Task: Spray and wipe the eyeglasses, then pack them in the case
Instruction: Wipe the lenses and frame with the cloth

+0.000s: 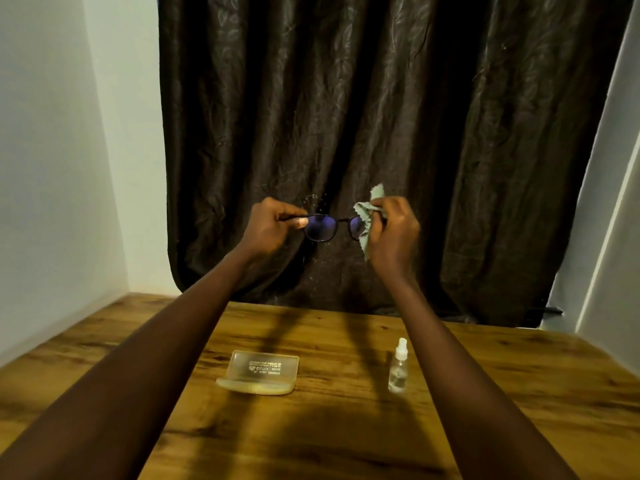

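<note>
A pair of dark-framed eyeglasses [334, 227] with round lenses was held up in the air, above the far edge of the tabletop [346, 427] and in front of a dark brown curtain [381, 133]. The lenses showed a faint violet sheen.

The left hand [272, 226] gripped the glasses at their left end, its fingers [277, 211] curled over the frame near the hinge and the thumb pressed underneath. The right hand [393, 230] pinched a pale green cleaning cloth [367, 207] around the right lens, so the cloth covered most of that lens and its loose corners stuck out above and below the hand. Both forearms reached forward from the bottom of the view.

Below, on the wooden tabletop, a translucent, yellowish glasses case [259, 372] lay flat with its lid closed, printed lettering on top, roughly between the two arms. To its right, well apart from it, a small clear spray bottle [399, 367] with a white nozzle stood upright, just beside the right forearm. Pale walls [52, 150] flanked the curtain on both sides.
</note>
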